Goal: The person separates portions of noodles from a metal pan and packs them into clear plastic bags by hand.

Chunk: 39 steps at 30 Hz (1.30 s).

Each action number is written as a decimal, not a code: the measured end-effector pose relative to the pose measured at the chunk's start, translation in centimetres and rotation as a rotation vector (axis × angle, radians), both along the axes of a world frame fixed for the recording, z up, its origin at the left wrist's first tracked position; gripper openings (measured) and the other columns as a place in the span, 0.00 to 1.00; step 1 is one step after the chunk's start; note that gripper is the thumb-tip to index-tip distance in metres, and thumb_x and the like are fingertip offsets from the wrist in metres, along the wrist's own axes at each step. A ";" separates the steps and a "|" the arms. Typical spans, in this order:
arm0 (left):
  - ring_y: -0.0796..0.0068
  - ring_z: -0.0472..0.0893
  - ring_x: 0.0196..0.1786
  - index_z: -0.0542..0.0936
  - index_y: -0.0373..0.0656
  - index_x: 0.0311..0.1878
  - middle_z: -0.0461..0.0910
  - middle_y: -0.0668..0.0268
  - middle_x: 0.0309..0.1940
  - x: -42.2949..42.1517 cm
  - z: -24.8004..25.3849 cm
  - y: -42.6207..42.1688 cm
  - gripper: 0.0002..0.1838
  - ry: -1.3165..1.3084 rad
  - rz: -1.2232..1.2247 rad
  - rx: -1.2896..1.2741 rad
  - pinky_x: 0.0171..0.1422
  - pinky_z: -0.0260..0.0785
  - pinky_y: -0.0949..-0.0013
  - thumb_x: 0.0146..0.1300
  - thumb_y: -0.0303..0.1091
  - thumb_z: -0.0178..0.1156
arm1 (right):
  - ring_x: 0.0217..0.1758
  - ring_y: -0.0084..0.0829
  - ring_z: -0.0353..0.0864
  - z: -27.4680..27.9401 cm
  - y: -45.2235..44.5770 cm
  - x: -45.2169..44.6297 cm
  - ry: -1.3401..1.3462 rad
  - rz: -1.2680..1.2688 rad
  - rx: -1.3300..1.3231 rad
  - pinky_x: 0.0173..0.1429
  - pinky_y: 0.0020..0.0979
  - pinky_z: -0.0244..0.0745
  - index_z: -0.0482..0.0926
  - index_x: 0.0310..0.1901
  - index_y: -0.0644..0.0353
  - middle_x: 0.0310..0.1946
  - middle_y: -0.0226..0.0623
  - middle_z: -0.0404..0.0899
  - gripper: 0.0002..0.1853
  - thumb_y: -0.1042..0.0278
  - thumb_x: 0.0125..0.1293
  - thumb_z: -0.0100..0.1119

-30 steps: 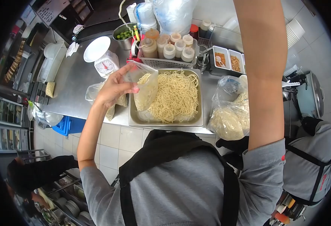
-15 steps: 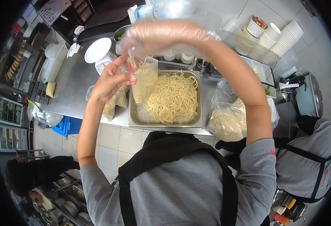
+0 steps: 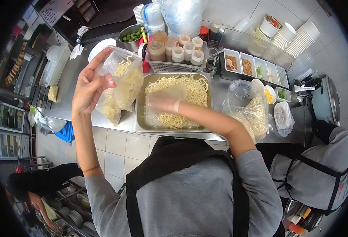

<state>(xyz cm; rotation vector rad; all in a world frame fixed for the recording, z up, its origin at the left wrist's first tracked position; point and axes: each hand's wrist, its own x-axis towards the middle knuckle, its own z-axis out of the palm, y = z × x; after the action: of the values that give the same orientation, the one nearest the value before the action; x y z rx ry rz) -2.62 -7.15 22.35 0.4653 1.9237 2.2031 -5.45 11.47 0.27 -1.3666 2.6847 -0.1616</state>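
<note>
My left hand (image 3: 90, 87) pinches the top edge of a clear plastic bag (image 3: 128, 85) with noodles in it, left of the metal tray (image 3: 139, 125). Loose yellow noodles (image 3: 191, 96) cover much of that tray. Over the tray's left part is my right hand (image 3: 162, 102), in a clear glove and smeared by motion, so its fingers cannot be made out. Below the held bag, another bag of noodles (image 3: 110, 110) rests on the steel counter. A large clear bag of noodles (image 3: 251, 114) lies right of the tray.
Behind the tray stand sauce bottles (image 3: 178, 53) in a basket, and a pot of green limes (image 3: 131, 36). Topping containers (image 3: 247, 65) are at the back right, with stacked cups (image 3: 302, 39) beyond. One co-worker (image 3: 320, 166) is at the right, another person (image 3: 43, 181) at the lower left.
My left hand has moved left with the bag, away from the tray. My right hand has come down from above the bag to the tray.
</note>
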 end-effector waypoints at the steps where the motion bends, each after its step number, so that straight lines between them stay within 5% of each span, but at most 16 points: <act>1: 0.84 0.79 0.36 0.59 0.30 0.67 0.58 0.56 0.69 0.1 0.2 -0.1 0.36 0.007 0.012 -0.010 0.42 0.78 0.75 0.50 0.13 0.52 | 0.36 0.37 0.81 -1.1 -0.5 1.4 0.083 -0.014 0.080 0.38 0.36 0.77 0.83 0.29 0.62 0.31 0.42 0.82 0.08 0.70 0.52 0.55; 4: 0.84 0.79 0.36 0.59 0.30 0.67 0.58 0.57 0.69 -0.1 -0.6 -1.4 0.37 0.008 0.000 0.004 0.42 0.78 0.75 0.49 0.13 0.53 | 0.32 0.37 0.81 -2.7 -0.1 2.4 0.265 -0.035 0.100 0.34 0.40 0.76 0.82 0.23 0.63 0.27 0.43 0.81 0.07 0.72 0.51 0.55; 7: 0.83 0.79 0.35 0.59 0.30 0.68 0.58 0.57 0.69 0.1 -1.4 -2.1 0.38 -0.022 0.022 0.033 0.42 0.78 0.75 0.48 0.12 0.53 | 0.32 0.37 0.81 4.7 3.0 0.7 -0.027 -0.045 0.175 0.35 0.39 0.76 0.82 0.25 0.63 0.28 0.43 0.81 0.07 0.72 0.51 0.55; 12: 0.82 0.79 0.34 0.59 0.30 0.68 0.58 0.56 0.69 0.5 -2.3 -2.2 0.38 -0.065 0.026 0.015 0.42 0.77 0.75 0.48 0.13 0.54 | 0.31 0.29 0.79 11.2 8.3 -1.8 -0.556 -0.053 -0.395 0.37 0.32 0.74 0.80 0.29 0.63 0.29 0.38 0.81 0.06 0.71 0.51 0.62; 18: 0.81 0.79 0.34 0.59 0.31 0.68 0.57 0.56 0.69 0.2 -2.6 -1.9 0.39 -0.098 -0.013 0.017 0.42 0.77 0.74 0.47 0.12 0.54 | 0.32 0.21 0.77 19.6 10.1 -1.0 -0.584 -0.025 -0.815 0.38 0.26 0.72 0.81 0.28 0.61 0.29 0.29 0.80 0.04 0.71 0.55 0.66; 24: 0.80 0.79 0.34 0.58 0.30 0.68 0.56 0.56 0.69 -0.2 -2.7 -0.9 0.40 -0.108 -0.037 0.002 0.42 0.77 0.74 0.47 0.12 0.55 | 0.33 0.20 0.78 26.5 10.7 -0.3 -0.483 -0.051 -1.015 0.38 0.24 0.72 0.82 0.33 0.63 0.30 0.31 0.81 0.07 0.69 0.56 0.65; 26: 0.78 0.80 0.35 0.58 0.30 0.68 0.56 0.55 0.70 -0.3 -2.9 -0.2 0.40 -0.119 -0.048 -0.025 0.43 0.77 0.73 0.47 0.12 0.55 | 0.29 0.22 0.77 29.7 10.5 -0.2 -0.761 0.118 -1.170 0.38 0.22 0.76 0.82 0.29 0.61 0.25 0.34 0.80 0.04 0.70 0.57 0.64; 33: 0.75 0.82 0.38 0.53 0.30 0.69 0.55 0.54 0.70 -1.3 -4.7 1.8 0.41 -0.177 -0.128 -0.040 0.46 0.78 0.71 0.49 0.14 0.57 | 0.27 0.21 0.79 32.4 8.6 -3.6 -0.336 0.574 -1.363 0.31 0.18 0.76 0.82 0.31 0.60 0.25 0.34 0.80 0.01 0.74 0.58 0.64; 37: 0.76 0.82 0.38 0.54 0.30 0.69 0.60 0.56 0.66 -1.4 -4.6 2.8 0.41 -0.199 -0.163 -0.024 0.46 0.78 0.71 0.50 0.15 0.58 | 0.28 0.20 0.79 32.6 6.8 -2.5 -0.341 0.431 -1.394 0.34 0.19 0.78 0.81 0.31 0.58 0.27 0.35 0.81 0.03 0.70 0.58 0.64; 38: 0.76 0.82 0.39 0.54 0.30 0.69 0.62 0.56 0.65 -1.5 -4.5 3.0 0.41 -0.205 -0.174 -0.018 0.46 0.78 0.71 0.50 0.15 0.58 | 0.28 0.21 0.80 32.3 6.0 -3.7 -0.432 0.597 -1.292 0.36 0.20 0.79 0.81 0.30 0.56 0.29 0.35 0.82 0.04 0.67 0.59 0.64; 39: 0.76 0.82 0.39 0.54 0.31 0.69 0.63 0.57 0.64 -1.6 -4.5 3.0 0.41 -0.210 -0.178 -0.017 0.46 0.78 0.71 0.51 0.15 0.59 | 0.29 0.23 0.80 30.8 6.2 -3.3 -0.380 0.294 -1.224 0.38 0.25 0.80 0.81 0.32 0.55 0.31 0.37 0.82 0.04 0.66 0.61 0.62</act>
<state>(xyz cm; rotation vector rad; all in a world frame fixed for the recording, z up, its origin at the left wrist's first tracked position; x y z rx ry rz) -4.23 -4.14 17.80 0.3703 1.7216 2.0333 -8.75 17.65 31.06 -1.6331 1.9388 -2.0006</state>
